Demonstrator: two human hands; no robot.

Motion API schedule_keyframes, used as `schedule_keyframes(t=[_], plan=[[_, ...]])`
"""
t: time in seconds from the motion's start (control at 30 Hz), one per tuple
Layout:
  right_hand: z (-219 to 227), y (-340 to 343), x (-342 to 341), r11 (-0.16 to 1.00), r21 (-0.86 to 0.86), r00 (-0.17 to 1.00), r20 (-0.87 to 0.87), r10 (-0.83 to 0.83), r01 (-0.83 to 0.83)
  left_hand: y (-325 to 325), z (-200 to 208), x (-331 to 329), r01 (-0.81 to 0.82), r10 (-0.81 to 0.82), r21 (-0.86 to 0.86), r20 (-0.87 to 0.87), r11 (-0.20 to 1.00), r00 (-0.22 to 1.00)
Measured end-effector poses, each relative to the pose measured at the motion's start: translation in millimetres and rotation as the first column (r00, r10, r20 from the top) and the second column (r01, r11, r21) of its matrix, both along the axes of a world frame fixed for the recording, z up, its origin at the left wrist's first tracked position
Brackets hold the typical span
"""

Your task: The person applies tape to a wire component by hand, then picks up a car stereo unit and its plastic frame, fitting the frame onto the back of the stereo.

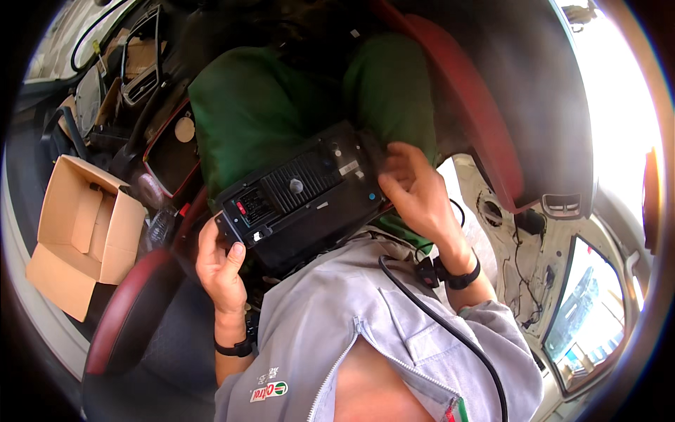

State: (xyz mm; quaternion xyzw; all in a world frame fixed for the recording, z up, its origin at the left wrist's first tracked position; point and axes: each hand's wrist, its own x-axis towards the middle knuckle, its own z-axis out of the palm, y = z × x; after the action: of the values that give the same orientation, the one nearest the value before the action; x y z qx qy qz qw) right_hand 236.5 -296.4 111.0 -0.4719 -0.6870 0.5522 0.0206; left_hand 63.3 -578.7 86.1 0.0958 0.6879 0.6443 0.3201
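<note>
A black car stereo unit [309, 190] rests tilted across my lap, its back facing up. That back carries ribbed cooling fins, a round metal stud in the middle and a socket with red parts at the left end. My left hand [221, 264] grips the unit's left end, thumb on the near corner and fingers along the edge. At the opposite end is my right hand [415, 186], thumb and fingers apart and slightly blurred. It is close beside the unit's right edge; whether it touches is hard to tell.
An open cardboard box [84, 225] stands to my left, beside a seat with a red-edged backrest [130, 309]. Removed dashboard trim [144, 77] lies at the far left. On the right are an open car door [520, 105] and a stripped panel with loose wires [524, 267].
</note>
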Motion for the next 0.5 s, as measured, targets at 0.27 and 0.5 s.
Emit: schedule_keyframes(t=[0.27,0.5], plan=[[-16,45,-17,0.966,-0.101,0.963,0.105,0.248,-0.238,20,34,-32,0.237,-0.162,-0.216,0.315,0.947,0.935],[-7,40,-30,0.907,-0.150,0.884,0.210,0.418,-0.394,25,33,-36,0.309,-0.206,-0.318,0.320,0.896,0.925]])
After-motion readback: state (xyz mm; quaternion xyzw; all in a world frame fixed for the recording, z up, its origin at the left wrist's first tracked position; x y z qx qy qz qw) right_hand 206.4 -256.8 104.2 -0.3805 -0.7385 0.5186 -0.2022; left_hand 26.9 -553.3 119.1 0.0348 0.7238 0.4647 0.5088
